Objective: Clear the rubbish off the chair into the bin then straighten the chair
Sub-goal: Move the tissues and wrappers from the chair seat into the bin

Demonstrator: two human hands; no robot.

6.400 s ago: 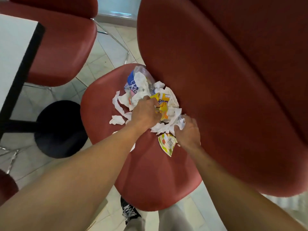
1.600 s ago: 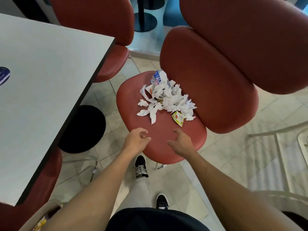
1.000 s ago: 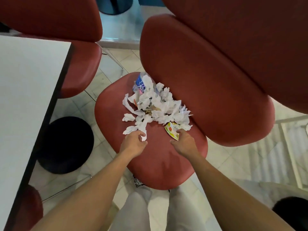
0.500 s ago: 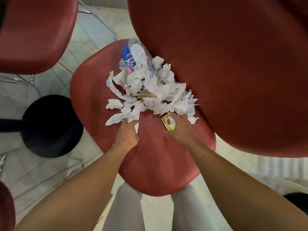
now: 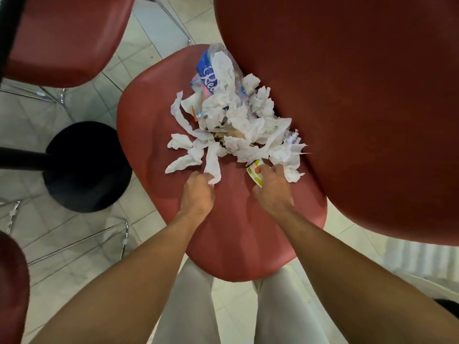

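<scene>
Head view: torn white tissue scraps [image 5: 238, 125] and a clear blue-printed plastic wrapper [image 5: 208, 73] litter the red padded chair seat [image 5: 231, 239]. Left hand [image 5: 197, 192] fingers pinch one strip; right hand [image 5: 272, 189] fingers curl onto a small spotted wrapper [image 5: 253, 171].

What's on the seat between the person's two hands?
In the head view, only bare red chair seat lies between the left hand and right hand; the tissue pile sits just beyond their fingertips.
</scene>
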